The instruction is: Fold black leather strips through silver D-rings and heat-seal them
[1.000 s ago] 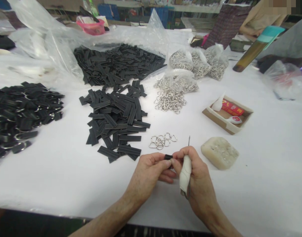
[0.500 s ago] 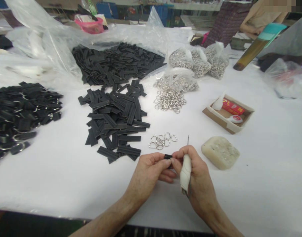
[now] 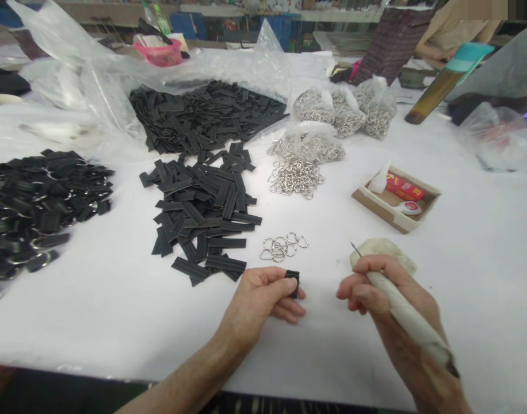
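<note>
My left hand (image 3: 266,299) pinches a folded black strip (image 3: 293,280) between thumb and fingers. Whether a ring sits inside the fold is hidden. Off to the right, my right hand (image 3: 384,293) is closed round an awl (image 3: 401,313) with a white wrapped handle, its thin metal tip pointing up and left. That tip is in front of the edge of a pale yellowish block (image 3: 382,247); I cannot tell if they touch. Just beyond my left hand lie several loose metal D-rings (image 3: 283,246). Left of them spreads a pile of flat black strips (image 3: 203,207).
A bigger heap of strips (image 3: 207,112) lies in clear plastic. Bags of D-rings (image 3: 345,109) stand behind a loose ring pile (image 3: 296,177). On the left are black strips with rings (image 3: 43,201). A small box (image 3: 397,198) holds glue tubes. Farther back are a bottle (image 3: 449,83) and a person (image 3: 449,34).
My right hand has moved right, away from the folded strip, and the awl has swung from upright to slanting. My left hand stays in place with the strip.
</note>
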Available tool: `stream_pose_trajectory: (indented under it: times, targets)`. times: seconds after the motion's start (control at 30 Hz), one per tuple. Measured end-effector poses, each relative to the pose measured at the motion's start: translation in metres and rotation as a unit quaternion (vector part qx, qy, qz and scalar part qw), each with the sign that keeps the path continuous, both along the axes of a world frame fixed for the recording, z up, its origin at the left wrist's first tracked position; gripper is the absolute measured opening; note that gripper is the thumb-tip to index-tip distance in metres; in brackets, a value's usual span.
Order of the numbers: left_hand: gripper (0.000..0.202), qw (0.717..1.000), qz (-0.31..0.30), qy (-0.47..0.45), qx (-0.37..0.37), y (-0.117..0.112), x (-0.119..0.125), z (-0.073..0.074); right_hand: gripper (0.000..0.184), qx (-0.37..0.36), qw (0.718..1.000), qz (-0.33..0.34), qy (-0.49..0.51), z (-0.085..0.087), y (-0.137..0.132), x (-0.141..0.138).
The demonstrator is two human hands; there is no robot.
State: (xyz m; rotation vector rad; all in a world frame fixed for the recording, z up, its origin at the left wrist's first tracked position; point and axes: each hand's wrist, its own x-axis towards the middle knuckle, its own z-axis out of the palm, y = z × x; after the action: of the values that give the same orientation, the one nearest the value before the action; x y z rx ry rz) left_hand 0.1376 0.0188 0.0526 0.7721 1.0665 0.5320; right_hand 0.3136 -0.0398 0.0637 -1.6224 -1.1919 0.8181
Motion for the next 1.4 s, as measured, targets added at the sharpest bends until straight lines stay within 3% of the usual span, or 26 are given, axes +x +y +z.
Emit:
stream_pose_trajectory:
  times: [0.17,0.3,0.4,0.63,0.83,1.07,1.4]
  targets:
    - [0.017,0.999,-0.009,-0.015,-0.027,0.001,0.005,0.001,0.039,0.039,0.997,-0.061,-0.039,-0.002,-0.023,0.040]
    - [0.017,0.999,-0.032,-0.025,-0.034,0.001,0.014,0.003,0.030,0.056,0.980,-0.190,-0.017,0.002,-0.032,0.050]
    - [0.019,0.998,-0.059,-0.023,-0.028,0.002,0.022,0.006,0.021,0.046,0.970,-0.239,0.004,0.007,-0.032,0.052]
    - [0.022,0.993,-0.117,-0.012,-0.017,0.007,0.049,0.015,0.025,0.009,0.973,-0.231,-0.014,0.020,-0.025,0.054]
    - [0.023,0.988,-0.150,-0.015,-0.017,0.007,0.068,0.006,0.029,-0.041,0.973,-0.219,-0.054,0.021,-0.020,0.053]
    - [0.020,0.988,-0.153,-0.026,-0.012,0.007,0.064,-0.008,0.027,-0.047,0.972,-0.213,-0.084,0.015,-0.013,0.056]
    - [0.021,0.988,-0.149,-0.038,-0.030,0.006,0.062,-0.005,0.027,-0.064,0.971,-0.203,-0.114,0.011,-0.009,0.055]
